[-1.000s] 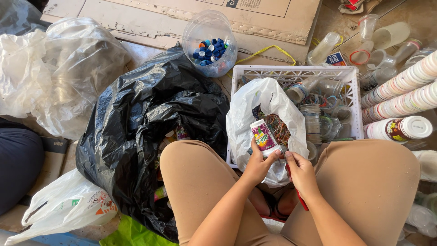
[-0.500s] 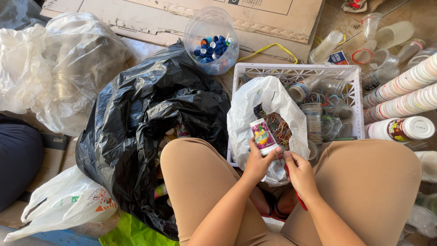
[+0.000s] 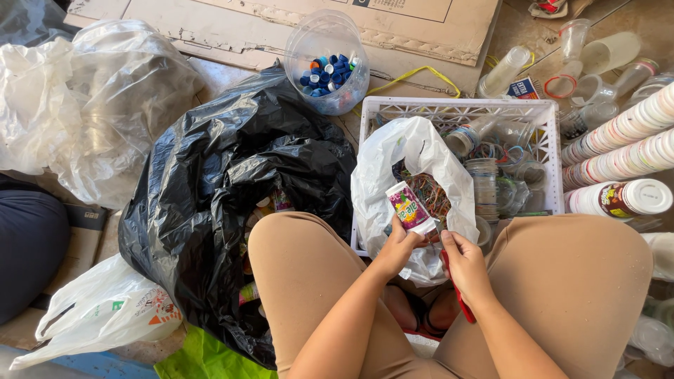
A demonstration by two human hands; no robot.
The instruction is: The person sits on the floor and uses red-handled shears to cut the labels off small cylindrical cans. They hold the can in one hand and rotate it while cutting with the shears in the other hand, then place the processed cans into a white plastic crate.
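The left hand (image 3: 394,245) has its fingers clamped on a small white plastic cup with a purple printed label (image 3: 409,208). The right hand (image 3: 463,261), fingers closed on a red-handled cutter (image 3: 458,295), sets its tip at the cup. Just beyond the fingers gapes a white plastic bag (image 3: 414,151).

Left hand (image 3: 397,247) grips a small white cup with pink-green label (image 3: 409,208), held over an open white plastic bag (image 3: 393,161). Right hand (image 3: 465,263) holds a red-handled tool (image 3: 458,295) at the cup's base. White crate (image 3: 456,111) of clear cups behind; black bag (image 3: 232,168) on the left, tub of bottle caps (image 3: 327,63) beyond.
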